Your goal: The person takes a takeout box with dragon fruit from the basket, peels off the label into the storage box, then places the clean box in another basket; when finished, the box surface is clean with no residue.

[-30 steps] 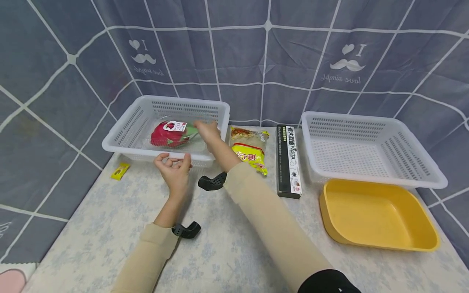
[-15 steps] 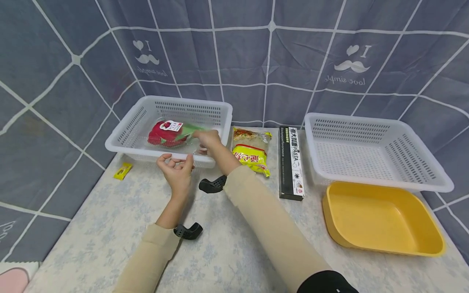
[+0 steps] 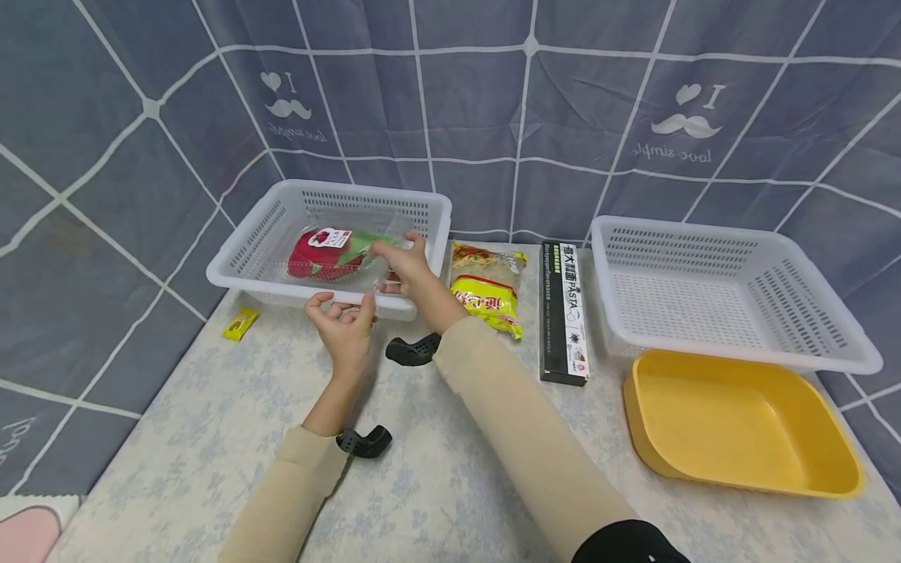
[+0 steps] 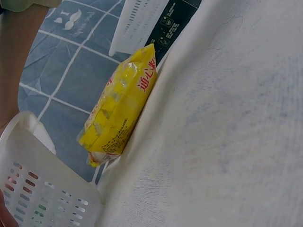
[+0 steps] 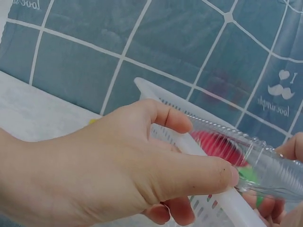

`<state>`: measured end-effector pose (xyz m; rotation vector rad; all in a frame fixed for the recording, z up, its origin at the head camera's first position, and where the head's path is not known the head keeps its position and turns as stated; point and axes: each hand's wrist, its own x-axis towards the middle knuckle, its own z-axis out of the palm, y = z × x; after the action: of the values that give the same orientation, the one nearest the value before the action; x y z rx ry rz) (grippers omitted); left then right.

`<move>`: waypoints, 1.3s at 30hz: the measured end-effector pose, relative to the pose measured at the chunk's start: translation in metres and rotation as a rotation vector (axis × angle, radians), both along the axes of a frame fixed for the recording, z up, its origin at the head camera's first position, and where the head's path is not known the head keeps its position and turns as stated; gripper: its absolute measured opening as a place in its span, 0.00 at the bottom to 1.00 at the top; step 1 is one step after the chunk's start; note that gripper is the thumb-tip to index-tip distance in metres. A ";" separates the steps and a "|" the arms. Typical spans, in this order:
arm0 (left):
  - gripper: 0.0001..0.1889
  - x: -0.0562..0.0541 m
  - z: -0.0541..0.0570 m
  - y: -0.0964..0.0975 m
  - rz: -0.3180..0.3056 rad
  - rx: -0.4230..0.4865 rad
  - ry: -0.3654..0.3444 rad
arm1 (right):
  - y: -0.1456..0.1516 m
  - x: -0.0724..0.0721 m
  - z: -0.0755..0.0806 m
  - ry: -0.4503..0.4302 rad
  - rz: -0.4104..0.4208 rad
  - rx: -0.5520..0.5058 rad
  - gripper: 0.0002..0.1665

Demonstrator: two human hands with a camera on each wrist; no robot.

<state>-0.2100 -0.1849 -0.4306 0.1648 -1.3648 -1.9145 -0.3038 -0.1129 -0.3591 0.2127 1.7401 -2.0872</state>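
In the head view a clear plastic box with a red dragon fruit and a white label inside lies in the left white basket. My right hand reaches over the basket's right front corner and pinches the right end of the box. At the front rim my left hand grips the basket, fingers curled. The right wrist view shows the left hand close up, its thumb on the rim beside the clear box; right-hand fingers enter at the right edge.
Beside the basket lie a yellow food bag and a black-and-white pasta box. Farther right stand another white basket and a yellow tub. A small yellow packet lies at the left. Patterned curtain hangs behind.
My right hand has shifted from deeper in the basket towards its front right and now pinches the plastic box's end. The left hand stays at the rim.
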 end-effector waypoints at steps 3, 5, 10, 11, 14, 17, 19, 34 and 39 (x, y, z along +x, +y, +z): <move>0.26 0.000 0.000 0.000 0.003 -0.005 0.002 | 0.000 0.001 0.000 0.017 -0.011 -0.008 0.49; 0.26 0.000 0.000 0.000 0.004 -0.010 0.000 | 0.001 0.002 0.001 0.030 -0.021 -0.009 0.48; 0.26 0.001 0.000 0.000 0.007 -0.018 -0.008 | 0.001 0.005 0.004 0.045 -0.047 -0.022 0.44; 0.26 0.001 0.000 0.000 0.009 -0.018 -0.009 | 0.001 0.006 0.004 0.046 -0.051 -0.028 0.44; 0.26 0.000 -0.001 -0.001 0.010 -0.014 -0.005 | 0.000 0.005 0.004 0.049 -0.058 -0.051 0.44; 0.27 0.000 -0.001 -0.001 0.007 -0.010 0.000 | 0.000 0.003 0.002 0.049 -0.056 -0.080 0.45; 0.27 0.001 -0.001 -0.001 0.004 -0.008 0.002 | 0.000 0.002 0.001 0.047 -0.054 -0.095 0.45; 0.26 0.001 0.005 0.001 -0.002 -0.030 -0.037 | 0.017 0.005 0.020 0.081 -0.051 -0.211 0.43; 0.26 0.000 0.000 0.001 0.011 -0.026 -0.029 | 0.023 0.010 0.026 0.050 -0.049 -0.235 0.41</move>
<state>-0.2105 -0.1844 -0.4305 0.1876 -1.4041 -1.8911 -0.2942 -0.0896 -0.3334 0.1363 1.5126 -2.3284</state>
